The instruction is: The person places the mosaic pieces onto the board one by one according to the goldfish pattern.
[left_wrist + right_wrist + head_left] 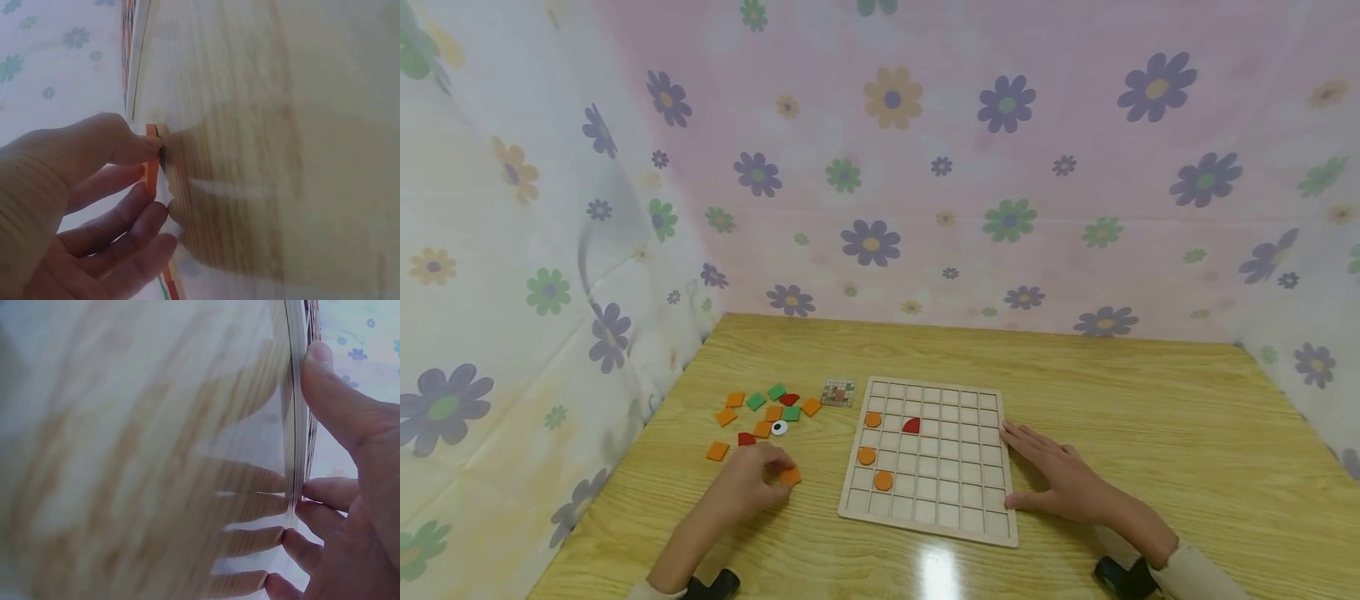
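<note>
Between thumb and fingertips my left hand [752, 479] pinches an orange tile [791, 475], just left of the wooden grid board [940, 533]. In the left wrist view the orange tile [151, 162] stands edge-on close to the tabletop. My right hand [1063, 479] has its fingers stretched out along the board's right edge, thumb lower down. The right wrist view shows the fingertips right at the board's edge [297, 412]. Lying in the board's cells are three orange round pieces [867, 456] and one red quarter-round piece [912, 426].
Loose orange tiles [717, 451], green tiles [756, 402], red pieces [788, 400] and a white eye piece [779, 427] lie scattered left of the board. A small patterned card [838, 392] sits by the board's upper left corner. Flowered cloth [925, 192] hangs behind the table.
</note>
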Demonstrator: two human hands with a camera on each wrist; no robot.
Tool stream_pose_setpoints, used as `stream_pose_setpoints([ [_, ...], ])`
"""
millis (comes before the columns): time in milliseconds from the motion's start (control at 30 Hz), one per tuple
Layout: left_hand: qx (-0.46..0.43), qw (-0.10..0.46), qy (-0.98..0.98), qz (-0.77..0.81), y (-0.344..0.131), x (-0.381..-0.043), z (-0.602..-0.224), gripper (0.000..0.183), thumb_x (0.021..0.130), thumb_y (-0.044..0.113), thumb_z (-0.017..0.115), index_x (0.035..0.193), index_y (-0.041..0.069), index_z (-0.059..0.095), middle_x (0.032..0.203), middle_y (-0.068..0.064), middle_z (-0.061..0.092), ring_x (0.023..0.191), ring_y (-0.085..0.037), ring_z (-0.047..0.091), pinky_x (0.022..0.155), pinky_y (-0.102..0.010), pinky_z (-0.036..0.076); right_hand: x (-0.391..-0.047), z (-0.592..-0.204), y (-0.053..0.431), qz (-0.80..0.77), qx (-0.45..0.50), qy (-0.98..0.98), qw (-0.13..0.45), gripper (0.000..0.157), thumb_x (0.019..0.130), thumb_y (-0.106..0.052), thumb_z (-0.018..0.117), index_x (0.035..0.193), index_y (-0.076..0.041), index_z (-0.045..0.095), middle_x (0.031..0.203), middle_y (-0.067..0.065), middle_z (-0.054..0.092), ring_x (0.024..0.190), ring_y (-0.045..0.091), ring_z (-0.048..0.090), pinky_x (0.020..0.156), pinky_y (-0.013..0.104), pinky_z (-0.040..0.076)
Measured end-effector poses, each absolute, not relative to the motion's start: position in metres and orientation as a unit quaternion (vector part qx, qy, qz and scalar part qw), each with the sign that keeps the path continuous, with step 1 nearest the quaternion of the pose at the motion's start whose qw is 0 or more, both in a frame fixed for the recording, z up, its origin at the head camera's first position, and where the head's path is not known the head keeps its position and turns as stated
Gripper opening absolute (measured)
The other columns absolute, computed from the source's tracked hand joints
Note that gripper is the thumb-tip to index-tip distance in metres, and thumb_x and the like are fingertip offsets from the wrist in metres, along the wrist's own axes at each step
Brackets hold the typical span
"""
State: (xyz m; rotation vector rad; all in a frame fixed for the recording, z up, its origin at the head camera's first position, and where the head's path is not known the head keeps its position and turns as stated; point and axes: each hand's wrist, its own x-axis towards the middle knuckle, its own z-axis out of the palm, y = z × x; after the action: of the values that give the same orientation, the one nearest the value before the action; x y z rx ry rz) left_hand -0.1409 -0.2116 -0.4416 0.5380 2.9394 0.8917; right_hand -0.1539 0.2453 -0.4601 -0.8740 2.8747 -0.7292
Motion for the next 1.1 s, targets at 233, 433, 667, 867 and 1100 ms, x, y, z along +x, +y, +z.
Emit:
stream_pose_setpoints([
  [233,0.206,-0.005,0.928,0.310,-0.211,-0.146,-0.445,0.018,0.070,0.001,0.074,0.087,0.006,0.072,0.082,0.002,0.064,0.069,-0.009,0.056,0.059,-0.023,0.048,-0.153,-0.460,0.246,-0.236,-0.278,0.931,0.030,0.089,0.079,-0.056,0.067,0.145,-0.004,0.036,0.150,0.017,0.031,0.133,0.044,0.029,0.085,0.076,0.026],
  [433,0.215,-0.013,0.918,0.335,-0.212,-0.148,-0.445,0.019,0.072,0.001,0.073,0.089,0.007,0.071,0.087,0.000,0.064,0.074,-0.010,0.059,0.061,-0.023,0.051,-0.152,-0.460,0.247,-0.239,-0.281,0.929,0.029,0.089,0.080,-0.055,0.067,0.146,-0.005,0.036,0.150,0.016,0.030,0.134,0.043,0.029,0.085,0.077,0.025],
  [667,0.228,-0.023,0.906,0.356,-0.205,-0.153,-0.442,0.018,0.077,0.006,0.075,0.094,0.010,0.070,0.091,0.002,0.063,0.078,-0.016,0.062,0.065,-0.024,0.053,-0.153,-0.463,0.247,-0.244,-0.285,0.927,0.030,0.089,0.080,-0.054,0.067,0.146,-0.005,0.035,0.150,0.016,0.030,0.134,0.043,0.028,0.085,0.077,0.024],
  [867,0.247,-0.043,0.896,0.367,-0.196,-0.159,-0.438,0.018,0.077,0.006,0.076,0.094,0.010,0.071,0.091,0.001,0.066,0.078,-0.016,0.062,0.064,-0.025,0.053,-0.155,-0.465,0.248,-0.245,-0.286,0.926,0.032,0.088,0.080,-0.053,0.068,0.147,-0.005,0.034,0.151,0.016,0.029,0.134,0.043,0.027,0.085,0.078,0.022],
  [1100,0.272,-0.067,0.888,0.364,-0.183,-0.165,-0.431,0.020,0.076,0.006,0.076,0.096,0.010,0.072,0.090,0.000,0.067,0.078,-0.018,0.062,0.064,-0.026,0.053,-0.154,-0.461,0.247,-0.243,-0.286,0.926,0.030,0.088,0.080,-0.053,0.068,0.146,-0.004,0.035,0.150,0.017,0.030,0.134,0.043,0.027,0.087,0.076,0.024],
])
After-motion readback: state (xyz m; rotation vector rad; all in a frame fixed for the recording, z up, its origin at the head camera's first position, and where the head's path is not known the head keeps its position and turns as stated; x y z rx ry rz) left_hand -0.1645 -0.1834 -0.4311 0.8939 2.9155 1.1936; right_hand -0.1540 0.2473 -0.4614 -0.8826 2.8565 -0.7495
